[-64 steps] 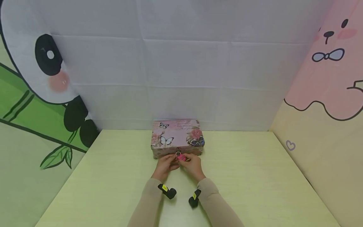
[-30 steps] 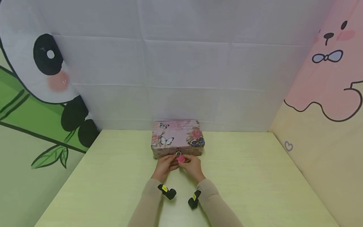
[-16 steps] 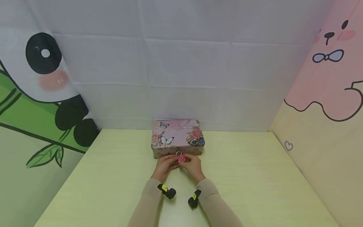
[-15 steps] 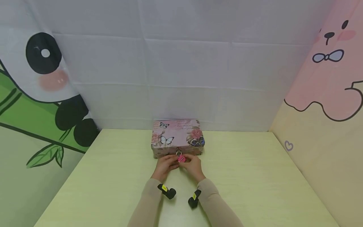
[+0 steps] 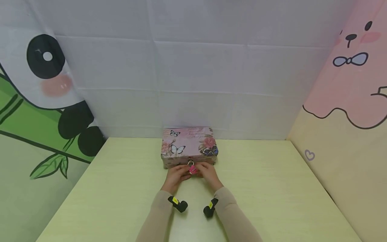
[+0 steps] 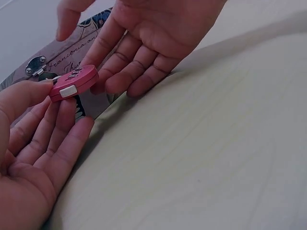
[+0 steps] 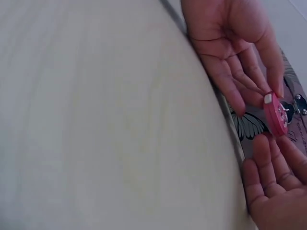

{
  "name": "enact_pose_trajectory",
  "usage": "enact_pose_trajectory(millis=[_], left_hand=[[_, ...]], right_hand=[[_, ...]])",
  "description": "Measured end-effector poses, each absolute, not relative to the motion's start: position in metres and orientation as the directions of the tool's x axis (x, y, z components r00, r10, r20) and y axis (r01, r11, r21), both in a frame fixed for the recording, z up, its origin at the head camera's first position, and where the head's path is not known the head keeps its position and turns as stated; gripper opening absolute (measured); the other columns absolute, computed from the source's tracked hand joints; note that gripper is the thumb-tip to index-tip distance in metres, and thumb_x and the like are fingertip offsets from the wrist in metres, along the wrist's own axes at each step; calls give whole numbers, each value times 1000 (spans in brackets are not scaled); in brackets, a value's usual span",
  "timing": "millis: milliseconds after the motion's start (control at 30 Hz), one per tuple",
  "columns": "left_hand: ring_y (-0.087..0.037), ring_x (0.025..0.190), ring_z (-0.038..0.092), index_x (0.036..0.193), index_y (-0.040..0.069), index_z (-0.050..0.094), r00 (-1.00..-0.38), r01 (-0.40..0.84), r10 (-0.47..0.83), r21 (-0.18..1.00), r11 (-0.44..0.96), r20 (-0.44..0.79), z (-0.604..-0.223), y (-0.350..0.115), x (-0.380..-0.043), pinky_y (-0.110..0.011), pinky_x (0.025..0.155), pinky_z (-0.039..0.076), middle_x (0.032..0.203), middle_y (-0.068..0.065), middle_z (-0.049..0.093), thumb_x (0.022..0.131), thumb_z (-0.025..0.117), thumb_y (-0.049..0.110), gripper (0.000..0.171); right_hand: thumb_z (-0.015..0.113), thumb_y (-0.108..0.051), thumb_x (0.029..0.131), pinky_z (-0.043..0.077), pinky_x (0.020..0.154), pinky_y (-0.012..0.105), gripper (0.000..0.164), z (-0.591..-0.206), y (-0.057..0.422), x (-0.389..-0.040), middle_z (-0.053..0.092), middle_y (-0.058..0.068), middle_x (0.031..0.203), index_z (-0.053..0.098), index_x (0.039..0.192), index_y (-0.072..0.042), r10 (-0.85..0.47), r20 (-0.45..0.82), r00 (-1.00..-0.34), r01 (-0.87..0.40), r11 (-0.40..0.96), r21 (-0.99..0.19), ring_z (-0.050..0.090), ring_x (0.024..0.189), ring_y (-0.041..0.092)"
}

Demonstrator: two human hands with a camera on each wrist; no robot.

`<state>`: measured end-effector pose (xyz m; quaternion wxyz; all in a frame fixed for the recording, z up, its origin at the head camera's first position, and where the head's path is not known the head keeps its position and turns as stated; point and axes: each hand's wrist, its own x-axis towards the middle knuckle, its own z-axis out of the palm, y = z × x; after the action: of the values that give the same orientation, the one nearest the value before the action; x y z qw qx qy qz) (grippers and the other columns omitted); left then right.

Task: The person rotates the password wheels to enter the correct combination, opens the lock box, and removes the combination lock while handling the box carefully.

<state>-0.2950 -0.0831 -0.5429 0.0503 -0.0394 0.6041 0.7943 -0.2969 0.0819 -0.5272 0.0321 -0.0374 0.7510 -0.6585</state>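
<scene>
A pink combination padlock (image 5: 193, 170) hangs by its shackle from the metal clasp (image 6: 36, 65) on the front of a floral, butterfly-printed box (image 5: 189, 143). My left hand (image 5: 176, 177) pinches the padlock's left end between thumb and fingers, as the left wrist view shows. Opposite it is my right hand (image 5: 209, 175). Its fingers are extended beside the padlock's other end, and its thumb stands off from the lock. In the right wrist view the right fingertips (image 7: 263, 143) lie close to the padlock; whether they touch it is unclear.
The box stands at the back of a pale wooden table (image 5: 266, 188), close to a white cloth backdrop (image 5: 193, 70). Printed cartoon panels flank the table on both sides. A small black device (image 5: 209, 208) is strapped to each wrist.
My right hand has loosened its pinch on the padlock, and its wrist has shifted slightly right. The padlock has turned a little, while my left hand stays in place.
</scene>
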Motion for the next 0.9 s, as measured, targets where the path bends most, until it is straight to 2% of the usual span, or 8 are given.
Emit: enact_pose_trajectory(millis=[67, 167, 200, 400, 433, 600, 900], left_hand=[[-17, 80, 69, 118, -19, 59, -992, -128, 27, 957, -260, -125, -542, -83, -295, -36, 80, 60, 97, -10, 69, 97, 60, -2, 27], [-16, 80, 69, 119, -19, 58, -992, -128, 29, 958, -257, -124, -541, -83, -294, -37, 80, 60, 97, -9, 69, 97, 60, -1, 29], [-16, 80, 69, 120, -20, 57, -992, -127, 37, 958, -257, -122, -539, -83, -292, -38, 81, 60, 96, -8, 69, 97, 60, -1, 29], [-17, 79, 68, 120, -20, 57, -991, -131, 35, 955, -265, -126, -540, -82, -293, -38, 81, 60, 95, -7, 69, 97, 58, -3, 29], [-16, 79, 68, 120, -19, 58, -991, -131, 27, 955, -267, -128, -541, -82, -294, -36, 79, 60, 95, -7, 69, 97, 59, -3, 28], [-16, 78, 68, 118, -20, 58, -991, -131, 20, 955, -266, -130, -538, -81, -291, -35, 77, 61, 94, -8, 69, 97, 58, -4, 26], [-17, 79, 69, 117, -18, 59, -990, -140, 15, 957, -254, -141, -535, -81, -289, -36, 78, 61, 96, -9, 69, 97, 58, -3, 25]], right_hand=[[57, -19, 99, 60, 75, 36, 36, -527, 82, -300, 69, 9, 89, 64, 116, 12, -91, -25, -996, 18, 80, -997, 67, 75, 18], [57, -20, 100, 59, 69, 32, 36, -527, 81, -303, 66, 3, 78, 65, 113, 13, -83, -54, -995, 51, 39, -998, 65, 68, 14], [57, -19, 100, 60, 69, 34, 36, -520, 81, -300, 66, 5, 76, 65, 111, 14, -81, -57, -995, 54, 43, -998, 65, 67, 18], [60, -20, 99, 55, 60, 28, 32, -512, 76, -301, 63, 0, 70, 70, 106, 10, -53, -77, -996, 70, 130, -989, 60, 60, 15], [61, -21, 98, 52, 57, 24, 32, -516, 75, -304, 62, -3, 69, 71, 105, 8, -51, -80, -995, 72, 142, -987, 58, 59, 11], [62, -21, 97, 49, 56, 22, 30, -508, 75, -303, 61, -2, 72, 72, 101, 8, -69, -78, -995, 63, 208, -976, 54, 60, 9], [65, -15, 94, 38, 49, 19, 23, -501, 70, -302, 52, -6, 63, 73, 91, 7, -37, -77, -996, 65, 248, -966, 45, 55, 8]])
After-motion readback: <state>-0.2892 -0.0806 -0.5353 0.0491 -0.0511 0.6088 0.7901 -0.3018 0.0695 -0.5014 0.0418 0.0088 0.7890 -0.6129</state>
